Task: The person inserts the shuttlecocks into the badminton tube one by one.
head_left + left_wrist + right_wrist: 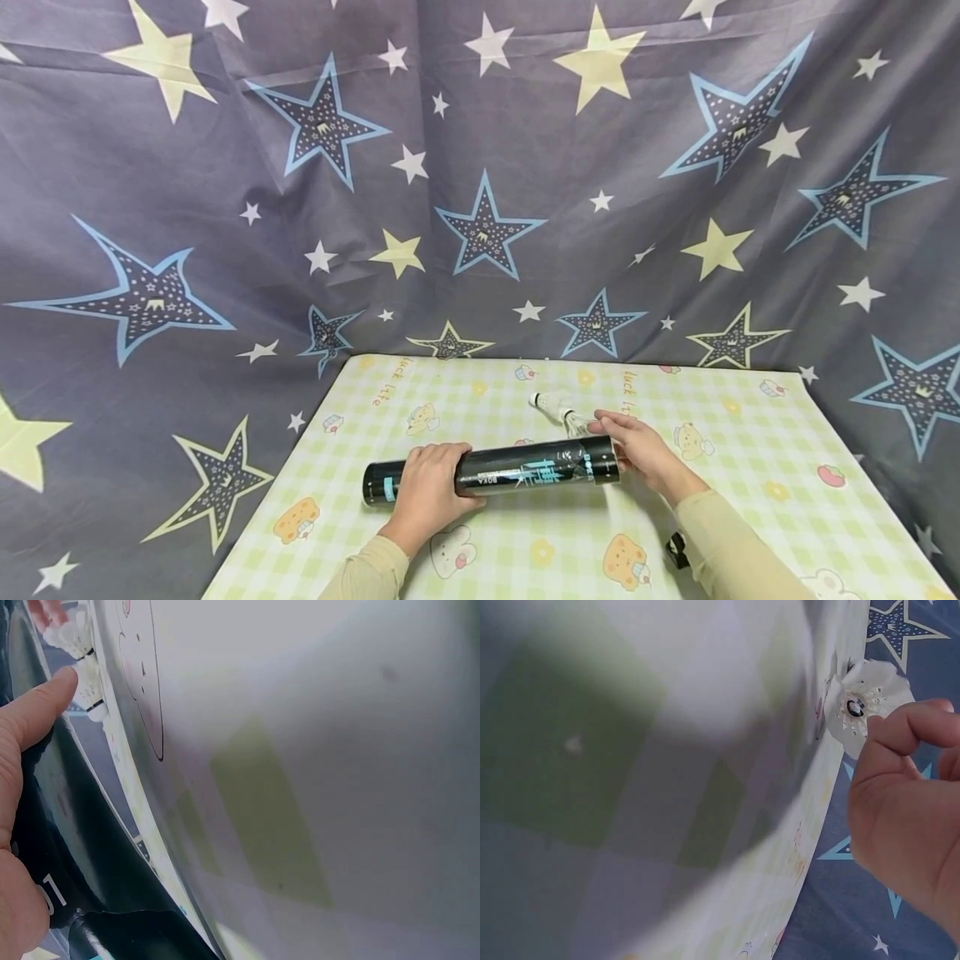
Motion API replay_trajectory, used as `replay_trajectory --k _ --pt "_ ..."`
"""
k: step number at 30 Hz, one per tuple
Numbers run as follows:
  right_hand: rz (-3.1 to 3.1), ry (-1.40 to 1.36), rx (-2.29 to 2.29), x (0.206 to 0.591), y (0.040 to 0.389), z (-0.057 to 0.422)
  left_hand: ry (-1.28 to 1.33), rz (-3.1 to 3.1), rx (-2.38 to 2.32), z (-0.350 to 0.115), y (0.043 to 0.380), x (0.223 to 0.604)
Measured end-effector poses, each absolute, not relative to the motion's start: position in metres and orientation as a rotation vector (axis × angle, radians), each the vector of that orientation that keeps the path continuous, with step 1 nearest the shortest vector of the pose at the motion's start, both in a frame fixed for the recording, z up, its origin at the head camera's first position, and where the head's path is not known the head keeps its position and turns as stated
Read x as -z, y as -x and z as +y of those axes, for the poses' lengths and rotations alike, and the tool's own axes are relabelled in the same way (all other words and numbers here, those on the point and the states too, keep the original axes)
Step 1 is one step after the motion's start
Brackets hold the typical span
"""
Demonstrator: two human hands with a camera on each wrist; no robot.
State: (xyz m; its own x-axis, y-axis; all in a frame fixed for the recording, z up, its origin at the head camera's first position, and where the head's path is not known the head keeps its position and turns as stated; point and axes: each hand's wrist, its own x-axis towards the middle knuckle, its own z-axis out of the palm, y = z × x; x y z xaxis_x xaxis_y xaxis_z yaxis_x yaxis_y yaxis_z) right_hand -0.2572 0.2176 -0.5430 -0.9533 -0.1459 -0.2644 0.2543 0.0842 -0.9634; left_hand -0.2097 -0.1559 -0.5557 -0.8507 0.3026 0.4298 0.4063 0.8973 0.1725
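My left hand (431,492) grips a long black shuttlecock tube (525,467), printed with blue and white lettering, around its left part. The tube lies nearly level across the front of the view, its right end slightly higher. At that end is my right hand (637,446), its thumb and fingertips pinching the feather edge of a white shuttlecock (576,421). Another shuttlecock (547,404) is nested in line with it, cork pointing away to the left. In the right wrist view, the feather skirt (889,682) faces the camera, its hollow inside showing beside the bent fingers.
A table with a green-and-white checked cloth (712,500), printed with cartoon figures, lies under the hands. A dark curtain with stars (480,308) hangs behind and at both sides. Next to the right sleeve is a small black object (677,550).
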Motion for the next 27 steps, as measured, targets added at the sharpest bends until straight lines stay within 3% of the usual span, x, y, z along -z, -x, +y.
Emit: replay_trajectory --k 9,27 --pt "2.221 -0.145 1.893 0.537 0.252 0.237 0.519 -2.671 0.375 -0.153 0.211 0.555" --pt "2.836 -0.453 1.352 0.536 0.226 0.364 0.510 -2.690 0.331 -0.153 0.212 0.557"
